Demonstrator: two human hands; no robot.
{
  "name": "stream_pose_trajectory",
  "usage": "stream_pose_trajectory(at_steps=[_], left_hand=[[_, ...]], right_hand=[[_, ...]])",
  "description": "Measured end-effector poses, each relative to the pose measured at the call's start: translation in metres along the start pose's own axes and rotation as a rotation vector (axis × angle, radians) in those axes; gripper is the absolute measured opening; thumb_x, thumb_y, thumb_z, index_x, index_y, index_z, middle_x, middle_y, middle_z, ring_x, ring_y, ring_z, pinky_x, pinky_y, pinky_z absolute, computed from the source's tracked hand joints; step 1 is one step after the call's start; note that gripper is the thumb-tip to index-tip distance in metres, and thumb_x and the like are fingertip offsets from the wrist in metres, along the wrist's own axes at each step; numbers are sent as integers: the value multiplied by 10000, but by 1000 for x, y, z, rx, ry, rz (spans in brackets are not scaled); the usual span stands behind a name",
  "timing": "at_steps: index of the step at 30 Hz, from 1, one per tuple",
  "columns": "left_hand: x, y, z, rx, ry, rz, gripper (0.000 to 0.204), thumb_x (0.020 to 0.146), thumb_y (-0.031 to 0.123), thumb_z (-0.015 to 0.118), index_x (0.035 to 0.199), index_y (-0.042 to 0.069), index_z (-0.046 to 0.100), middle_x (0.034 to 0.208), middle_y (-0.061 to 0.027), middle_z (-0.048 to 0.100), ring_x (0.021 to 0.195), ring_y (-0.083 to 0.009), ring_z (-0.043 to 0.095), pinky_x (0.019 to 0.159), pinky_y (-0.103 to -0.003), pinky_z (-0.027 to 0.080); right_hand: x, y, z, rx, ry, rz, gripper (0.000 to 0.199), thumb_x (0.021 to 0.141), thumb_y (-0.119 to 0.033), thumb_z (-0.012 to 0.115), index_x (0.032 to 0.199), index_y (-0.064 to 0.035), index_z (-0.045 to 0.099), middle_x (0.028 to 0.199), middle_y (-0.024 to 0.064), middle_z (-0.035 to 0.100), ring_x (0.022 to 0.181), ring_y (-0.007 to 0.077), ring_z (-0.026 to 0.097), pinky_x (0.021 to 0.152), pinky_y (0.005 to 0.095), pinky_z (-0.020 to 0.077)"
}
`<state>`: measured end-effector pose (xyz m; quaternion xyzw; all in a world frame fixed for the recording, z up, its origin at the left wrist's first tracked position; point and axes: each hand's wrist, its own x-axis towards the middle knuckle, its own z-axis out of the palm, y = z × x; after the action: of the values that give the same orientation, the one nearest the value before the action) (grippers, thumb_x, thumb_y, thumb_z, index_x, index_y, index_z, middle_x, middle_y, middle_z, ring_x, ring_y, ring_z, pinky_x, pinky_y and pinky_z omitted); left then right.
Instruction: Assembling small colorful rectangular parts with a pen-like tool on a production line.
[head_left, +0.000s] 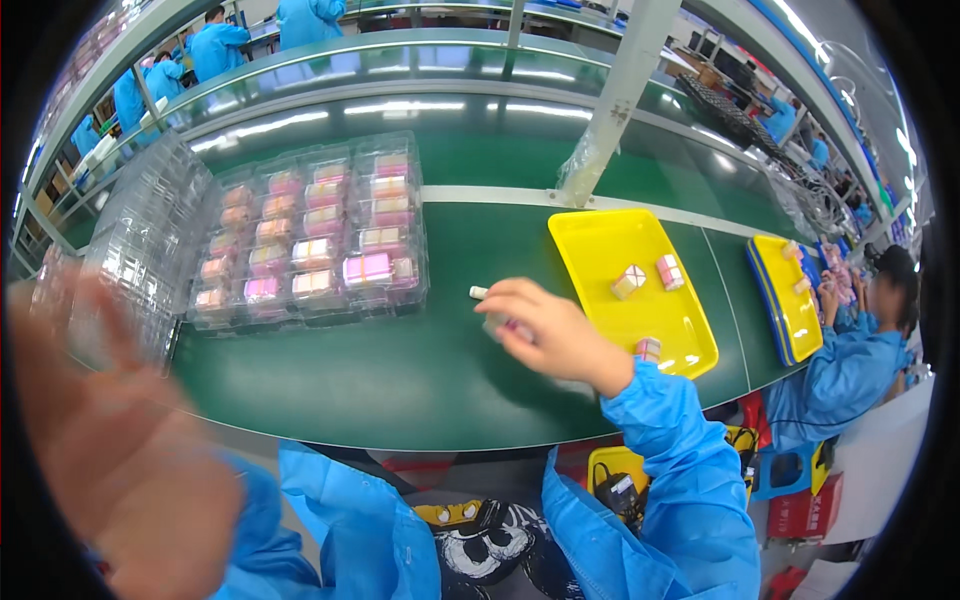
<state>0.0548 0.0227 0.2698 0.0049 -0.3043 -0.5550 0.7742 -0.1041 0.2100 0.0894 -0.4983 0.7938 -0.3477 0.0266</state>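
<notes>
My right hand (545, 325) is over the green table, between the clear plastic tray (420, 270) and a yellow tray (700, 345). Its fingers are closed around a small pink-and-white piece (516, 328), mostly hidden by the hand. A small white end (478, 292) shows by the fingertips; I cannot tell if it belongs to the same piece. My left hand (130, 440) is raised close at the far left, smeared by motion, so its fingers cannot be read. Rows of pink, peach and white pieces (262, 289) fill pockets of the clear tray. Several similar pieces (629, 281) lie in the yellow tray.
An empty-looking clear lid (145, 230) stands open along the clear tray's left side. A white metal post (612, 110) rises behind the yellow tray. To the right, a person in blue (850, 370) works beside another yellow tray (790, 335). More people in blue are beyond.
</notes>
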Motion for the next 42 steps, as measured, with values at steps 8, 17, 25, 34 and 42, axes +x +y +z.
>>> stream_pose_trajectory(at_steps=[8,17,25,34,42], left_hand=[[-105,-123,-154,412,-1535,-365,578,762,323,783,1214,42,558,1267,-154,535,1220,-345,496,1016,-428,402],[-156,-168,-157,353,-1675,-81,469,637,288,861,1019,121,645,998,-40,606,992,-278,587,813,-381,507],[-141,-177,-167,567,-1520,-164,487,645,205,869,1042,78,617,1028,-85,601,982,-326,571,831,-409,486],[-133,-176,-169,625,-1480,-98,545,635,301,856,1085,93,630,1133,-109,580,1131,-363,517,923,-453,457],[-144,-162,-144,586,-1558,222,530,719,502,745,1118,163,663,1206,-27,608,1195,-284,517,1066,-533,342]], right_hand=[[-8,5,-12,-187,150,-51,561,824,-325,727,1303,-83,563,1381,186,494,1271,382,473,1053,482,389],[-64,110,-86,-519,79,689,462,834,-224,692,1263,-86,591,1169,185,637,1089,370,602,956,394,474],[-21,11,-52,-164,156,268,374,829,-216,718,1155,-58,627,1028,166,687,938,326,674,841,377,525],[-25,-3,-52,-150,2,378,509,838,-298,729,1278,-87,587,1255,144,608,1077,306,627,861,386,521],[-95,186,-114,-707,130,830,454,857,-226,629,1267,-37,570,1253,212,553,1160,401,517,998,461,421]])
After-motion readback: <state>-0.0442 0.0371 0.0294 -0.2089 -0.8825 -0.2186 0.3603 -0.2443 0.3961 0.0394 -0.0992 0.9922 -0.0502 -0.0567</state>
